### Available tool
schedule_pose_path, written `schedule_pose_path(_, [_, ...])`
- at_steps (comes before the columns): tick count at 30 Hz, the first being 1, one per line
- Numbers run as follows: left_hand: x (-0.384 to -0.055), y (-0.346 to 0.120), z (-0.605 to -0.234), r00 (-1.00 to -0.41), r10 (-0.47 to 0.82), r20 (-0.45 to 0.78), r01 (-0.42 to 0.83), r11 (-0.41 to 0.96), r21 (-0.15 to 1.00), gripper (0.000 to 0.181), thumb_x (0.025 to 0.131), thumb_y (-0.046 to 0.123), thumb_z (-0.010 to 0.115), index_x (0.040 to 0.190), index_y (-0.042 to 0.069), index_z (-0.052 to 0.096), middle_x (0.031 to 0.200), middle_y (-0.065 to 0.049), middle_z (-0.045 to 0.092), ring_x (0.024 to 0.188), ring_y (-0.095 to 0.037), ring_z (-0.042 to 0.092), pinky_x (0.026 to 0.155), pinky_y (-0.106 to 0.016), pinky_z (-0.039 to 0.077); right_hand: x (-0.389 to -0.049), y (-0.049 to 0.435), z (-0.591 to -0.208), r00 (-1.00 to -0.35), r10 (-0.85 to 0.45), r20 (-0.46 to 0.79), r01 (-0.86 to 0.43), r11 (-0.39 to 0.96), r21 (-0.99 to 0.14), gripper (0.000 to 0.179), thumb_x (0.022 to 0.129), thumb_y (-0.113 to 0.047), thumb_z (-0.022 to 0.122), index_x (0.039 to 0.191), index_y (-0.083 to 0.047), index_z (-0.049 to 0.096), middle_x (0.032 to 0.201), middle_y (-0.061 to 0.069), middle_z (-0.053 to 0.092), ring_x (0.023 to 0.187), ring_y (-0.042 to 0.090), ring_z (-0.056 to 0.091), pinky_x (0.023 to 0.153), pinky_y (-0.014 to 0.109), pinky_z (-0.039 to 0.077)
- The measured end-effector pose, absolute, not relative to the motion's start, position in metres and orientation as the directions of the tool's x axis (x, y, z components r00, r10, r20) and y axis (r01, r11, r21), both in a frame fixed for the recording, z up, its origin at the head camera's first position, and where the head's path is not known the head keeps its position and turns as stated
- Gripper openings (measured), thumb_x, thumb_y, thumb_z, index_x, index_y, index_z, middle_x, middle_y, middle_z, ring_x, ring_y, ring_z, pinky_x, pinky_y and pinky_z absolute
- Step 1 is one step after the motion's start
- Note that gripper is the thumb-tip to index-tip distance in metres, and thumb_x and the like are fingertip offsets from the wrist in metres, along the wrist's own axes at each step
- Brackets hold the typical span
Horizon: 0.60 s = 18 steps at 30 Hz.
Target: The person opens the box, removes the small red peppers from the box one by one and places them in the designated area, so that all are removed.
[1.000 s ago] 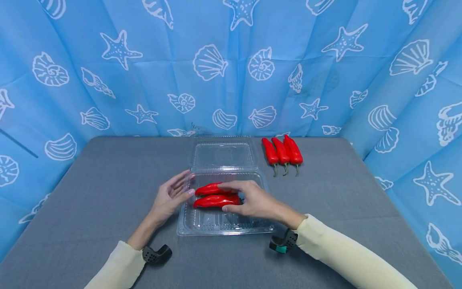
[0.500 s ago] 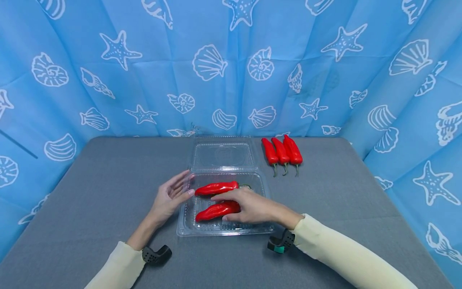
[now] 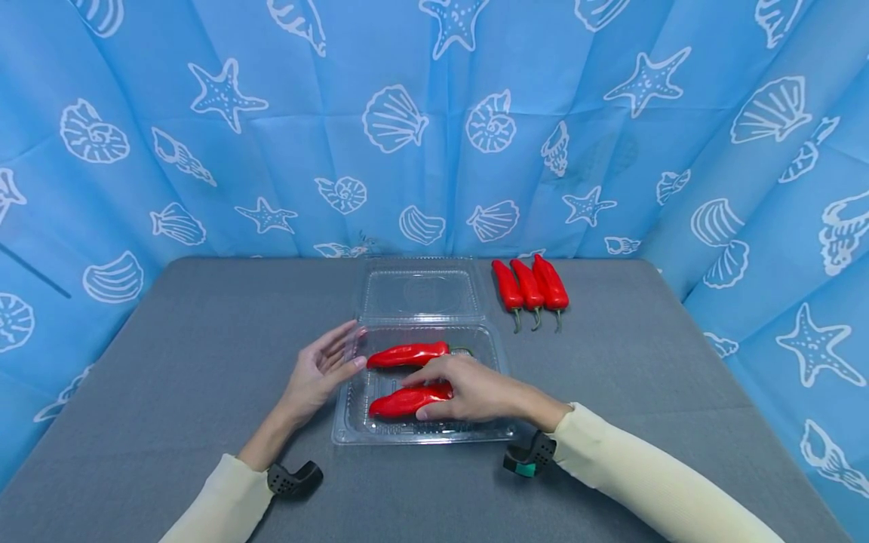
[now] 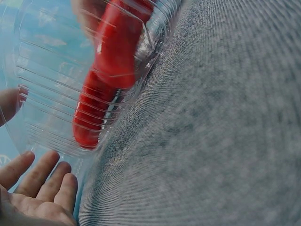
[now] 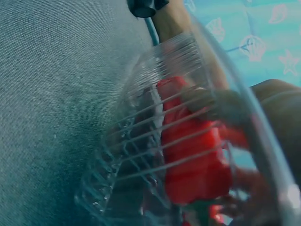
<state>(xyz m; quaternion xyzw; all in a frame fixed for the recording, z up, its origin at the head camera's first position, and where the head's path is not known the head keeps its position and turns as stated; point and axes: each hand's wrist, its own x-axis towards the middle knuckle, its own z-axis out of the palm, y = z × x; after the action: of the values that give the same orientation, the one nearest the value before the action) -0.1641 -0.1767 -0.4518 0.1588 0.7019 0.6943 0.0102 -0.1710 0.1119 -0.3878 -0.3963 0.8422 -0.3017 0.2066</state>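
Note:
A clear plastic clamshell container point(image 3: 380, 435) lies with its lid folded back. Two red peppers rest inside it, crosswise: a far one point(image 3: 407, 354) and a near one point(image 3: 400, 403). My right hand point(image 3: 475, 388) reaches in from the right and holds the near pepper by its stem end, thumb on the near side and fingers across the far side. The stem is hidden under that hand. My left hand point(image 3: 322, 373) has its fingers extended at the container's left wall, thumb at the rim. Through the ribbed wall, the right wrist view shows the held pepper point(image 5: 193, 160) close up.
To the right of the lid point(image 3: 421, 290), three more red peppers point(image 3: 531, 285) lie side by side, green stems toward me. A grey cloth covers the table point(image 3: 237, 324). A blue curtain point(image 3: 434, 151) with white shells and starfish hangs behind.
The two peppers lay close together; my right hand has drawn the near one toward the container's front, leaving a gap between them. The left hand has stayed in place.

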Motion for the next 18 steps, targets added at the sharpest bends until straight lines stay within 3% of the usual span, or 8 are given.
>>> schedule_pose_path(10, [-0.164, -0.176, -0.453, -0.947, 0.233, 0.221, 0.223, -0.018, 0.975, 0.068, 0.092, -0.001, 0.069, 0.152, -0.004, 0.038, 0.15, -0.023, 0.048, 0.141, -0.037, 0.043, 0.11, -0.023, 0.041, -0.171, 0.122, -0.374, -0.697, -0.715, 0.056, -0.542, 0.474, -0.694, 0.051, 0.088, -0.034, 0.079, 0.135, -0.018, 0.067, 0.123, -0.003, 0.067, 0.104, 0.014, 0.058, 0.082, 0.031, 0.055])
schedule_pose_path(18, [-0.163, -0.176, -0.453, -0.948, 0.236, 0.215, 0.221, -0.001, 0.975, 0.068, 0.092, 0.0, 0.069, 0.152, -0.003, 0.038, 0.15, -0.022, 0.049, 0.141, -0.037, 0.044, 0.109, -0.022, 0.041, -0.179, 0.141, -0.363, -0.775, -0.61, 0.167, -0.499, 0.427, -0.754, 0.05, 0.091, -0.029, 0.076, 0.138, -0.015, 0.065, 0.121, 0.0, 0.068, 0.099, 0.019, 0.06, 0.079, 0.039, 0.056])
